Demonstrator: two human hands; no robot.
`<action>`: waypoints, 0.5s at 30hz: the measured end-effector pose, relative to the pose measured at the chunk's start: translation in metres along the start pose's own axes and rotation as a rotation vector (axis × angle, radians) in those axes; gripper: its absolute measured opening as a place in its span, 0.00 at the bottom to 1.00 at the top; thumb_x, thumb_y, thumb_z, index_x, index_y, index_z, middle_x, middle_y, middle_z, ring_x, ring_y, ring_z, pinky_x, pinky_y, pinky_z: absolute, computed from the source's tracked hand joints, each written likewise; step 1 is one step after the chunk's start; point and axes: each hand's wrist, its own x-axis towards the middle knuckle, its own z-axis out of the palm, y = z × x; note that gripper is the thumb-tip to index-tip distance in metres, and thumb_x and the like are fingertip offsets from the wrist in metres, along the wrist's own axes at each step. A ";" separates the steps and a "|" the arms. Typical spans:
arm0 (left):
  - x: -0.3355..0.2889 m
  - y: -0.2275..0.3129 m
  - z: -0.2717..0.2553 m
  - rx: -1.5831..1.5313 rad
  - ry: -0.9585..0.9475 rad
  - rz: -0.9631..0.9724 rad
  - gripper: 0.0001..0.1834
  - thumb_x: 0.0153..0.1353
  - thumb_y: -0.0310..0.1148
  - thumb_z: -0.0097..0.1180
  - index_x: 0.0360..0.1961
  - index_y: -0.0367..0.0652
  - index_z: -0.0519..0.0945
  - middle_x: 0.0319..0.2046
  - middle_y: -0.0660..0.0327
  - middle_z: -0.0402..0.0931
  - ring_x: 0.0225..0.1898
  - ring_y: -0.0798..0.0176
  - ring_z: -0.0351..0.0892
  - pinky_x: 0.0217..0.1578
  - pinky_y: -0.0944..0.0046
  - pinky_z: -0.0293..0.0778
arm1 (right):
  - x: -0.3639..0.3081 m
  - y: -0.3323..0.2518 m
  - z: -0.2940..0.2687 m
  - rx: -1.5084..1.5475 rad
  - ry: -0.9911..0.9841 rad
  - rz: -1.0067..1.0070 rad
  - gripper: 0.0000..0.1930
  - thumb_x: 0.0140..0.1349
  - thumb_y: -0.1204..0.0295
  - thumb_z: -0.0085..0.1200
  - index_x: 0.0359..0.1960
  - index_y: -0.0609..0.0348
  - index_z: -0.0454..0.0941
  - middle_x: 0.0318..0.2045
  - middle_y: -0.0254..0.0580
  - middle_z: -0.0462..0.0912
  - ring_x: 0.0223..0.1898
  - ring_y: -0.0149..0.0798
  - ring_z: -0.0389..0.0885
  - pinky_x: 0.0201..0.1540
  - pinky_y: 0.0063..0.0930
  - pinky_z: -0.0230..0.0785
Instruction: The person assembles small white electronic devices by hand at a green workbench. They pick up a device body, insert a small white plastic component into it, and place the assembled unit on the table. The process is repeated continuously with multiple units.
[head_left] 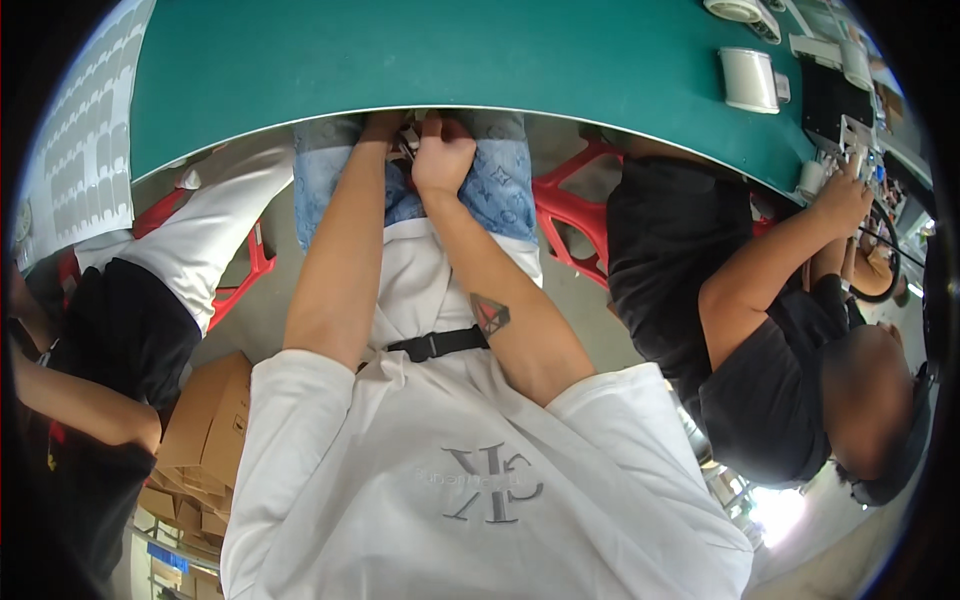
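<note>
Both of my hands are together over my lap, at the near edge of the green table [430, 60]. My right hand [444, 158] is closed like a fist, and what it holds, if anything, is hidden. Beside it, my left hand [382, 124] lies partly under the table edge, with its fingers out of sight. A small dark and shiny thing [407, 143] shows between the two hands, too small to name. Beneath them are blue patterned shorts [503, 178].
A white cylindrical container [748, 80] stands at the table's right. White moulded sheets [85, 125] lie at the far left. Co-workers sit on both sides; the right one's hand [846, 200] is raised at the table. A red stool [577, 205] and cardboard boxes [207, 420] are nearby.
</note>
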 end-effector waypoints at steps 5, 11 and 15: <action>-0.038 -0.006 -0.011 0.429 -0.094 0.155 0.24 0.56 0.41 0.64 0.53 0.42 0.78 0.46 0.52 0.81 0.48 0.49 0.80 0.51 0.53 0.74 | -0.019 -0.008 -0.050 0.090 -0.221 -0.035 0.10 0.64 0.69 0.61 0.37 0.64 0.81 0.27 0.37 0.83 0.29 0.29 0.77 0.34 0.27 0.71; -0.203 0.089 -0.035 0.491 -0.108 0.238 0.13 0.60 0.37 0.67 0.39 0.40 0.81 0.43 0.56 0.80 0.47 0.65 0.80 0.48 0.66 0.73 | -0.059 -0.087 -0.146 0.012 -0.937 0.326 0.20 0.59 0.76 0.64 0.53 0.61 0.74 0.44 0.35 0.79 0.34 0.26 0.78 0.32 0.19 0.72; -0.281 0.183 -0.051 0.620 -0.391 0.503 0.23 0.46 0.35 0.75 0.43 0.39 0.82 0.54 0.50 0.75 0.56 0.54 0.76 0.53 0.58 0.71 | -0.060 -0.162 -0.159 0.064 -1.183 -0.366 0.28 0.48 0.76 0.70 0.54 0.62 0.79 0.51 0.48 0.82 0.44 0.40 0.83 0.46 0.28 0.75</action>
